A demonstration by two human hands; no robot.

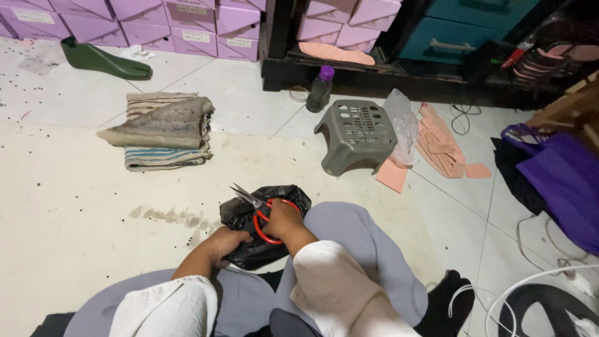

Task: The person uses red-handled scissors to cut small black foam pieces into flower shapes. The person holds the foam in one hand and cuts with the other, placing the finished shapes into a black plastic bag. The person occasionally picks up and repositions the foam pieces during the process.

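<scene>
I sit on the floor with a black plastic bag (274, 206) in front of my knees. My left hand (219, 244) grips the bag's lower left side. My right hand (284, 218) holds red-handled scissors (257, 209) through the loops. The metal blades point up and to the left over the bag's top and are slightly apart. The bag is crumpled and glossy, and what it holds is hidden.
A grey plastic stool (357, 134) stands ahead, with a clear plastic bag (404, 125) and pink insole pieces (440, 146) beside it. Folded cloths (163, 130) lie to the left, a green shoe last (103, 59) farther back. Purple boxes (187, 25), a bottle (320, 88), a purple bag (561, 175) and cables (536, 287) surround.
</scene>
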